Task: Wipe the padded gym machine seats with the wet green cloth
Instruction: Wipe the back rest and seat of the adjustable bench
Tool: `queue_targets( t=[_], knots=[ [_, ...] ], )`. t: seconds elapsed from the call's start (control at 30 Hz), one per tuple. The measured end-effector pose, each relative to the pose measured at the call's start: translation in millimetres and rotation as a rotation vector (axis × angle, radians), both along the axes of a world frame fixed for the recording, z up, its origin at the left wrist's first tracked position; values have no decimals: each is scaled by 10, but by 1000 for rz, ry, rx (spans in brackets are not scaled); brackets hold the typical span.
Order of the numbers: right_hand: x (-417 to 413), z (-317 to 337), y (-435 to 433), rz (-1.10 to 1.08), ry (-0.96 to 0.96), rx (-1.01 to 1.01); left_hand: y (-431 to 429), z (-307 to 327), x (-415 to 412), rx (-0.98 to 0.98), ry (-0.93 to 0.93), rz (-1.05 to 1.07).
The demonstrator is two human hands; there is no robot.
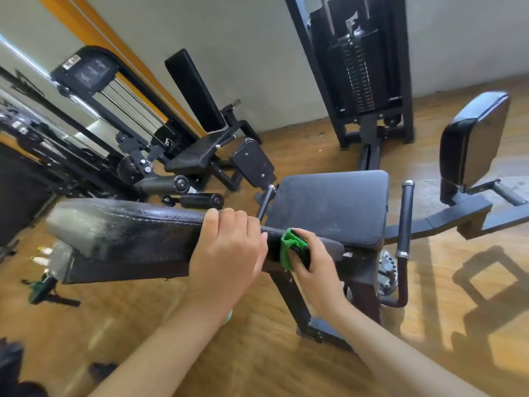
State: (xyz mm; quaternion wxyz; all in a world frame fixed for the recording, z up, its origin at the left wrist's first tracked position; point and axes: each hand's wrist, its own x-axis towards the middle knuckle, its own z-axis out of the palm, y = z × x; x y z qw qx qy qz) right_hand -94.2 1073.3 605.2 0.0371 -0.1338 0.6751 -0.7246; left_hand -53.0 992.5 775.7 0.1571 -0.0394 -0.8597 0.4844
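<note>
- The fingers point(229, 217) of the left hand point(229, 253) curl over the top edge of a long black pad point(123, 236), gripping it, with the palm laid on its near face.
- The right hand point(313, 263) clasps the green cloth point(287, 247) against the pad's right end, thumb on top and fingers curled round.
- Most of the cloth is hidden under that hand. Only a crumpled green strip shows, just right of the left hand.
- The right fingertips are hard to make out against the dark pad end.
- The left hand covers part of the pad's near face.
- At the near left, a greenish thing on the floor point(177, 325) is too blurred to name.
- The pad's long axis runs left to right. Its right end lies just in front of the seat point(332, 207).
- The visible cloth strip runs across the pad, from its top edge down the near face.
- The pad is black, creased and glossy, with pale sheen toward its left end.
- The seat is a squarish black cushion, dull and faintly smudged, with an upright handle point(406, 219) at its right.
- A black side pad point(475, 138) stands far right. A weight stack point(360, 81) stands beyond the seat.
</note>
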Motion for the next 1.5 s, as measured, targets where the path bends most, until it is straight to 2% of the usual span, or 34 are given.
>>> queue_targets(
  t=[0.1, 0.27, 0.4, 0.63, 0.93, 1.13, 1.27, 1.43, 1.5],
  knots=[
    [-83, -166, -51, -56, -11, 18, -30, -23, -4, -46, 43, -25],
    [-183, -511, -97, -137, -189, 79, -36, -32, -13, -97, 61, -40],
    [-132, -424, -126, -155, -263, 68, -40, -41, -15, -120, 62, -55],
    [225, 95, -152, -36, -104, -117, -30, -48, -19, -128, 83, -43],
    [95, -161, -207, -114, 84, -82, 59, -6, 10, -80, 10, 92],
    [-40, -516, -229, -220, -46, -42, 161, 9, 37, 47, -47, 197],
    [-89, -685, -275, -226, -34, -38, 214, -128, -86, 62, -115, 267],
    [-89, -766, -322, -279, 12, -53, 212, -449, -271, 106, -166, 165],
    [-125, -860, -351, -327, -46, -51, 211, -615, -355, 129, -187, 113]
  ],
)
